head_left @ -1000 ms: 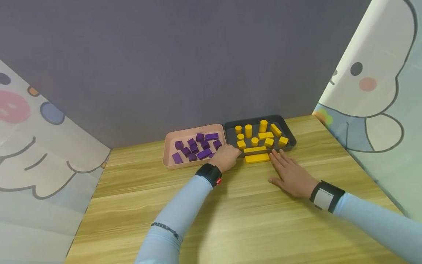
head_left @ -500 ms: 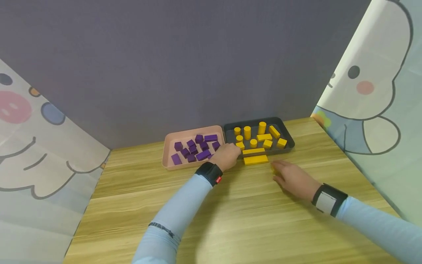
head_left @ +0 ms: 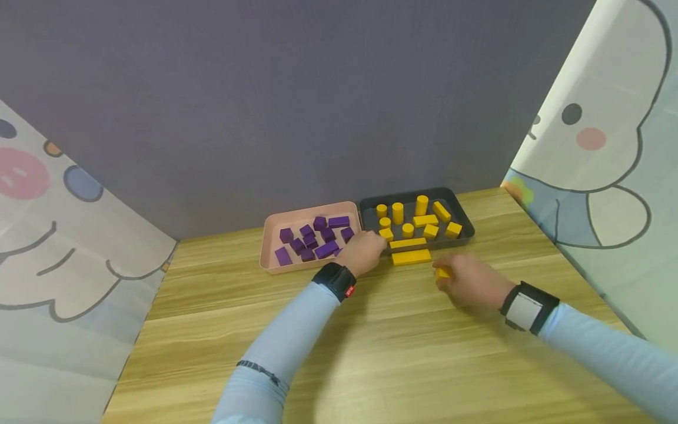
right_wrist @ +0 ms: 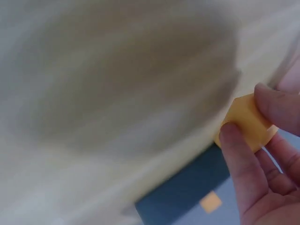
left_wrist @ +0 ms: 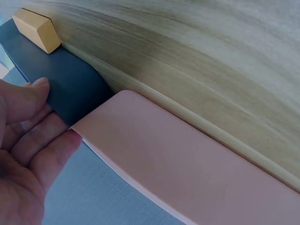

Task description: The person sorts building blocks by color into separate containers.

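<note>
My left hand (head_left: 362, 253) grips the near-left corner of the dark tray (head_left: 455, 242). In the left wrist view, the thumb presses the outside of its wall (left_wrist: 65, 75), and the fingers reach behind the rim beside the pink tray (left_wrist: 154, 136). Pinched between the thumb and fingers of my right hand (head_left: 472, 284) is a small yellow block (right_wrist: 248, 119), held just in front of the dark tray; the fingers partly cover it. A long yellow block (head_left: 411, 257) lies on the table along the tray's front wall.
Several yellow cylinders and blocks sit in the dark tray, including a tall yellow cylinder (head_left: 421, 205). Purple blocks (head_left: 326, 249) fill the pink tray on the left. A grey panel (head_left: 265, 118) rises behind both trays, and printed sheets (head_left: 598, 147) flank the wooden table (head_left: 402, 353).
My right hand lay flat with fingers extended at the dark tray's front; it has drawn back slightly, curled its fingers and now pinches a yellow block. The left hand stays at the tray corner.
</note>
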Demonstrator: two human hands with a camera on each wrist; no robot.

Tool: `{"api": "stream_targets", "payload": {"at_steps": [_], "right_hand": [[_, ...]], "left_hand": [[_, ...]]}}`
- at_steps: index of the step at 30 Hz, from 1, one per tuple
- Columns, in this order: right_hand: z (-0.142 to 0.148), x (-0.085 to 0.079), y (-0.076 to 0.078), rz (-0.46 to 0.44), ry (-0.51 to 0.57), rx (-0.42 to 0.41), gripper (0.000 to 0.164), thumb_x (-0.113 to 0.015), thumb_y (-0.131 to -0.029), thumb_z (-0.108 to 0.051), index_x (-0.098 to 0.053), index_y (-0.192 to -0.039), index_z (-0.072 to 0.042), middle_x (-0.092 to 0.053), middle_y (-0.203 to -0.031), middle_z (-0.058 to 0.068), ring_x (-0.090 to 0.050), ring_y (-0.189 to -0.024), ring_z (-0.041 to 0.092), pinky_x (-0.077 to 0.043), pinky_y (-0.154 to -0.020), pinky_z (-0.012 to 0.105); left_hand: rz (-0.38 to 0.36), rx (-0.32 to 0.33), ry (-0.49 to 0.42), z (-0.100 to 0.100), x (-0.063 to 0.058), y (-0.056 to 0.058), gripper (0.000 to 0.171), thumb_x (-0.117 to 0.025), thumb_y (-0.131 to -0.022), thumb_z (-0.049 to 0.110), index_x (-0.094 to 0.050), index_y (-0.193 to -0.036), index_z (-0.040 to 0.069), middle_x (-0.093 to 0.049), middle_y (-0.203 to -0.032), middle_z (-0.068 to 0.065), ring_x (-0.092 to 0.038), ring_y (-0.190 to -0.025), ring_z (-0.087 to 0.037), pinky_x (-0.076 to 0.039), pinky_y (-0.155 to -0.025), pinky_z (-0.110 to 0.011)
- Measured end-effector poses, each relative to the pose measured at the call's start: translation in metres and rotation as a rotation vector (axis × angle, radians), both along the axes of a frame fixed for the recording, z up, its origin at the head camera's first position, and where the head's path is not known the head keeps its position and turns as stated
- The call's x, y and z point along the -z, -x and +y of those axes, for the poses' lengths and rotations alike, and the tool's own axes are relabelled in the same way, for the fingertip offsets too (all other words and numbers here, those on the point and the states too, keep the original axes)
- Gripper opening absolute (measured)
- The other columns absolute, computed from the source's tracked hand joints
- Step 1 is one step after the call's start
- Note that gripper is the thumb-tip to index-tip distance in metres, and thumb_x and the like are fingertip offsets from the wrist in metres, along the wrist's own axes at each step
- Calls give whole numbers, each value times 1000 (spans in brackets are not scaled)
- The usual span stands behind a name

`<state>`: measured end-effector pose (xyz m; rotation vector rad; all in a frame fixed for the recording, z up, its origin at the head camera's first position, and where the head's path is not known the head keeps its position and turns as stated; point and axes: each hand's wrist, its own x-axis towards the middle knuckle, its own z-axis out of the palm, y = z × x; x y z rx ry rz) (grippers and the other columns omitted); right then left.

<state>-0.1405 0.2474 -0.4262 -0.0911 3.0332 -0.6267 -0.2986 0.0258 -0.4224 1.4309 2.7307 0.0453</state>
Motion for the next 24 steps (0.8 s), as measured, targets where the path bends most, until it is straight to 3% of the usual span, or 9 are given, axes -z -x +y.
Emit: {"api": "stream_targets", "payload": {"at_steps": [5,12,17,24], "right_hand": [[12,-34,33,140,-59,1,36,-84,-84,-8,-75,-117,2,-77,-109,19,-68,-87,24,-61,-80,48],[48,-73,95,224,-103,111,35,-81,-84,-5,-74,-116,7,-75,-111,28,-69,-92,37,-58,-84,54],[72,-67,130,187,-100,183,34,-80,-83,2,-74,-115,8,-73,-116,30,-70,-104,44,-58,-92,58],[92,-43,158,71,-109,213,38,-77,-81,6,-72,-119,8,-72,-120,30,-68,-109,45,-57,-96,58]], "left_hand": [[22,21,-26,0,0,6,18,-67,-102,15,-80,-114,17,-74,-87,3,-60,-73,-12,-57,-78,-21],[12,30,-50,-2,1,7,18,-67,-102,15,-79,-115,16,-75,-87,2,-60,-72,-12,-56,-75,-21],[31,42,-53,-5,6,5,17,-67,-102,14,-80,-114,15,-76,-87,2,-59,-70,-12,-55,-73,-20],[64,77,-52,-7,9,2,15,-69,-100,13,-80,-110,15,-75,-84,2,-58,-66,-10,-53,-68,-18]]}}
